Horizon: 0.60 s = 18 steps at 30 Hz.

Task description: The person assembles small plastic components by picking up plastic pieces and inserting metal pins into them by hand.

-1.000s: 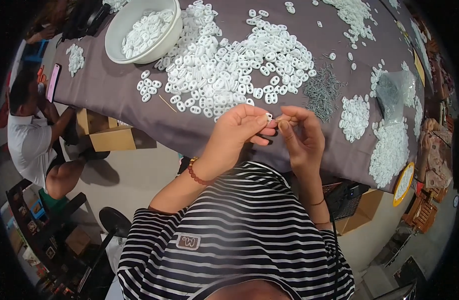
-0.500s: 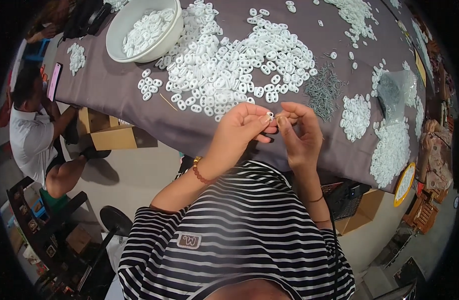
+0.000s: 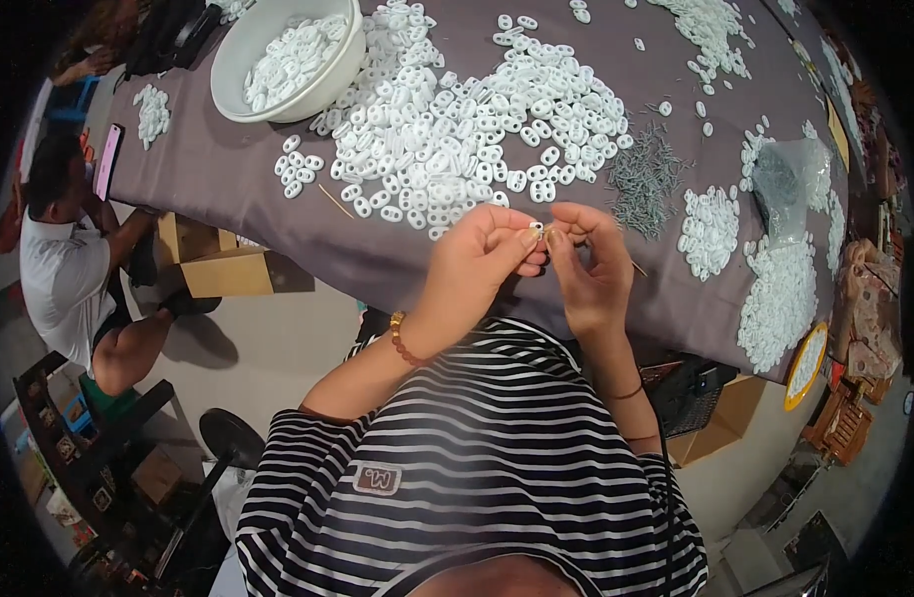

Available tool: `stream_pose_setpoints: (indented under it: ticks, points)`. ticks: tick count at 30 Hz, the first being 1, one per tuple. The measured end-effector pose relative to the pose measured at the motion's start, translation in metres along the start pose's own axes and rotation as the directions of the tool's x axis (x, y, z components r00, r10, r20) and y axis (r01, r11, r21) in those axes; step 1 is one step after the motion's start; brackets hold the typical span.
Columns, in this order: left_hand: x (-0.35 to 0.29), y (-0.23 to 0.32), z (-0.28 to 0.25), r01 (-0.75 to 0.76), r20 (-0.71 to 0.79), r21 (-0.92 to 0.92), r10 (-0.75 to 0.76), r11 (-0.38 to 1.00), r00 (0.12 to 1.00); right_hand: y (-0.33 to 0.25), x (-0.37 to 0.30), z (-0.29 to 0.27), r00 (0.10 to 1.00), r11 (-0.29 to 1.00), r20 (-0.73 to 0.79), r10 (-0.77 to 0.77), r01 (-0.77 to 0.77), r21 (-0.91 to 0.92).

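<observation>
A small white oval plastic piece with two holes (image 3: pixel 536 228) is pinched between the thumb and fingers of my left hand (image 3: pixel 487 249). My right hand (image 3: pixel 588 261) is closed in a pinch right against the piece. A thin wooden stick (image 3: pixel 639 269) juts out past the outer edge of my right hand and appears to be held in it; its other end is hidden by the fingers. Just beyond both hands lies a big heap of similar white two-holed pieces (image 3: pixel 427 149). A pile of small grey screws or pins (image 3: pixel 644 179) lies beyond my right hand.
A white basin (image 3: pixel 352 65) of pieces stands at the far left. Another thin stick (image 3: pixel 335 201) lies by the heap. More piles (image 3: pixel 709 234) and a clear plastic bag (image 3: pixel 778 189) lie to the right. A person in a white shirt (image 3: pixel 64 259) sits at the left.
My right hand has turned slightly and drawn tighter against the piece. The stick's end now shows beyond that hand's outer edge. My left hand keeps its pinch almost in place.
</observation>
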<state>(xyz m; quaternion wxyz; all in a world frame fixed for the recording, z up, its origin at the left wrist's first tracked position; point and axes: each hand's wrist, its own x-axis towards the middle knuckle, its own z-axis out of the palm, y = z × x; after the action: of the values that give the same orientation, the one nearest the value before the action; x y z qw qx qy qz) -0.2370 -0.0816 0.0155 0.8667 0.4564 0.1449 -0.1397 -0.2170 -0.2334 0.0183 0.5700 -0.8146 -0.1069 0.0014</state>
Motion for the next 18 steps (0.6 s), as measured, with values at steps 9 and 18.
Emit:
stream_pose_setpoints:
  ticks: [9,18]
  points:
    - [0.002,-0.003,-0.001,-0.022,0.052,0.008,0.021,1.000,0.998,-0.008,0.004,-0.004,0.999,0.997,0.010,0.044,-0.045,0.056]
    - [0.001,-0.001,-0.001,-0.033,0.033,-0.012,0.034,0.999,0.999,-0.012,0.009,-0.008,0.997,0.994,0.045,0.057,-0.061,0.096]
